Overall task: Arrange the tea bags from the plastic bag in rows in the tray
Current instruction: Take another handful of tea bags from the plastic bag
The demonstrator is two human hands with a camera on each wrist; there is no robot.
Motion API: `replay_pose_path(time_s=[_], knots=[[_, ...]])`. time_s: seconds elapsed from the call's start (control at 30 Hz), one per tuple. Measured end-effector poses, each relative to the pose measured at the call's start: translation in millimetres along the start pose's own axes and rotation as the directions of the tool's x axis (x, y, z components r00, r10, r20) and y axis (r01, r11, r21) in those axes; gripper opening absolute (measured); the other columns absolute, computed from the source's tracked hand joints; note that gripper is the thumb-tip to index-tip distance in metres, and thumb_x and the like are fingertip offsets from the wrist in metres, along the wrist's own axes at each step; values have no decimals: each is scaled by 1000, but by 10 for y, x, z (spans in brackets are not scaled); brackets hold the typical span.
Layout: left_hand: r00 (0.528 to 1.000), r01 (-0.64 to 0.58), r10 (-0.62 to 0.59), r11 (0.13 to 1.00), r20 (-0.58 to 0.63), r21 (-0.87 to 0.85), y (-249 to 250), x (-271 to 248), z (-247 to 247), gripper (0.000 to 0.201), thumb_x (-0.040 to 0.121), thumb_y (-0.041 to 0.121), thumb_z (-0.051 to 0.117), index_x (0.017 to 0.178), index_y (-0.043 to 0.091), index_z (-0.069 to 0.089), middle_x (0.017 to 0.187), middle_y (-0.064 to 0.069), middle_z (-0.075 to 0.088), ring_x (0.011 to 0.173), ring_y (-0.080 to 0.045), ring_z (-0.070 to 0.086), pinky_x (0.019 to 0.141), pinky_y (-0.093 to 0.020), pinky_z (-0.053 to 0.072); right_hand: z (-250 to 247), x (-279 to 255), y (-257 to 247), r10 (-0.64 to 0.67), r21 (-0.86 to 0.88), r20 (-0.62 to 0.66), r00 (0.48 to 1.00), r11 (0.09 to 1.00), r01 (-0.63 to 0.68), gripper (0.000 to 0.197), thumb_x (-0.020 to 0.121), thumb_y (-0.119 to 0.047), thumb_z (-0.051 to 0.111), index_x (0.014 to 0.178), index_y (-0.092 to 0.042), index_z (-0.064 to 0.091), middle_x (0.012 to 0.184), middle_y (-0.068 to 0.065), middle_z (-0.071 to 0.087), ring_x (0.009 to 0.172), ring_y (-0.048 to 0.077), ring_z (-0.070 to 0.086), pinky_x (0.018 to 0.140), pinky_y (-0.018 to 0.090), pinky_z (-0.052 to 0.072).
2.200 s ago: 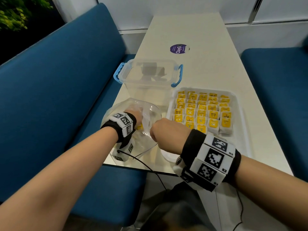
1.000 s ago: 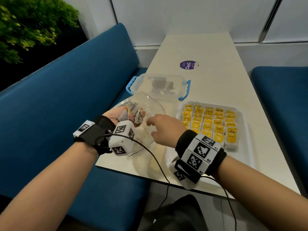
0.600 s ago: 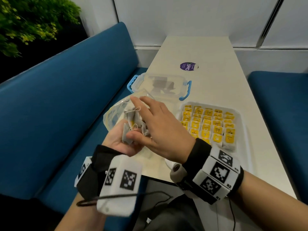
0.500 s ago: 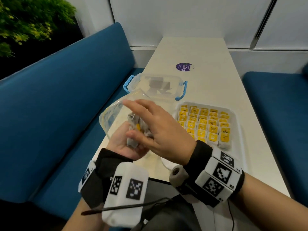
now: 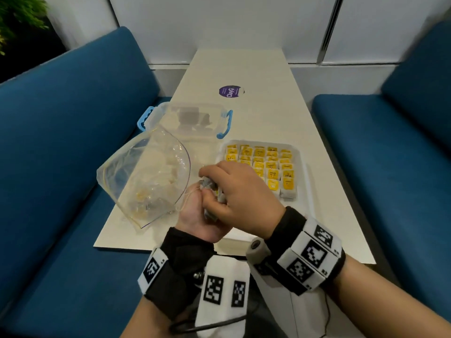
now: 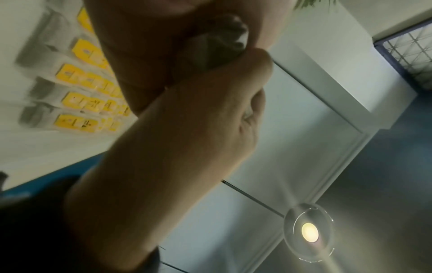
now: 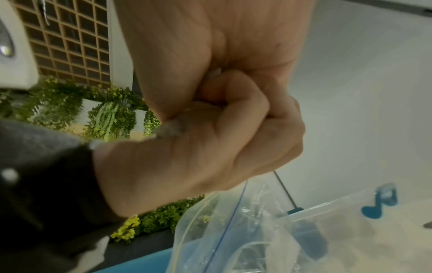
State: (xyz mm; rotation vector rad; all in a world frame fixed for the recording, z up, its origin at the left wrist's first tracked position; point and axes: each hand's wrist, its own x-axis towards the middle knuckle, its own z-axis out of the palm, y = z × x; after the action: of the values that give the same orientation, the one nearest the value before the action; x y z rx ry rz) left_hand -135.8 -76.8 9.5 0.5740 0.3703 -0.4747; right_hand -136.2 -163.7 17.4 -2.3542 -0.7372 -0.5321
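Note:
My left hand (image 5: 195,215) is turned palm up above the table's near edge and grips a bunch of grey tea bags (image 5: 210,186) with loose strings. My right hand (image 5: 235,190) lies over it, fingers curled round the same bunch. The left wrist view shows a grey tea bag (image 6: 217,46) squeezed between the left hand (image 6: 187,129) and the right one. A scrap of tea bag (image 7: 171,127) peeks out of the right hand (image 7: 205,147) in its wrist view. The clear plastic bag (image 5: 146,179) lies open on the table to the left, some tea bags still inside. The white tray (image 5: 303,172) on the right holds several rows of yellow-tagged tea bags (image 5: 271,164).
A clear box with blue handles (image 5: 195,120) stands behind the plastic bag. A purple sticker (image 5: 230,91) is farther back on the narrow white table (image 5: 268,106). Blue benches (image 5: 61,142) flank the table on both sides.
My left hand came out of the plastic bag with a bunch of tea bags and turned palm up. The right hand moved onto the bunch and curled its fingers. The bag now lies alone.

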Motion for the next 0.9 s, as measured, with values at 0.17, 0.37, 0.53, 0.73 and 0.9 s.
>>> replay_pose_path(time_s=[0.17, 0.37, 0.53, 0.73, 0.9], knots=[[999, 37, -36, 999, 34, -29, -80, -3, 47, 41, 80, 34, 41, 54, 14, 65, 61, -2, 63, 56, -17, 66, 58, -23, 52, -41, -91, 74, 93, -31, 13, 996, 995, -93, 42, 76, -33, 38, 93, -4, 65, 72, 11, 61, 66, 32, 57, 60, 40, 50], [997, 36, -36, 999, -70, 3, -183, 85, 63, 42, 96, 42, 37, 74, 15, 61, 64, -3, 66, 57, -16, 67, 53, -24, 55, -24, -104, 152, 149, -61, 75, 986, 988, -145, 43, 76, -34, 36, 86, -3, 65, 72, 11, 61, 66, 32, 58, 63, 38, 48], [992, 14, -10, 999, -128, 36, -219, 81, 51, 36, 96, 31, 38, 69, 16, 56, 55, -1, 61, 48, -13, 63, 48, -18, 51, 39, -156, 190, 148, -135, 124, 981, 982, -131, 43, 77, -33, 34, 85, -6, 66, 72, 8, 62, 67, 29, 59, 64, 35, 46], [989, -33, 42, 997, -141, 64, -250, 41, 91, 39, 99, 27, 32, 72, 14, 57, 55, -2, 63, 48, -14, 64, 48, -20, 52, -47, -179, 155, 102, -139, 131, 986, 987, -84, 41, 83, -33, 37, 103, -6, 59, 87, 9, 65, 79, 29, 60, 70, 35, 41], [989, -55, 65, 995, -132, 79, -283, 45, 78, 35, 98, 27, 31, 76, 17, 56, 59, -1, 62, 54, -13, 64, 53, -18, 51, -170, -191, 139, 95, -55, 139, 986, 995, -88, 29, 90, -25, 49, 109, -4, 46, 93, 12, 60, 84, 31, 53, 69, 29, 24]])
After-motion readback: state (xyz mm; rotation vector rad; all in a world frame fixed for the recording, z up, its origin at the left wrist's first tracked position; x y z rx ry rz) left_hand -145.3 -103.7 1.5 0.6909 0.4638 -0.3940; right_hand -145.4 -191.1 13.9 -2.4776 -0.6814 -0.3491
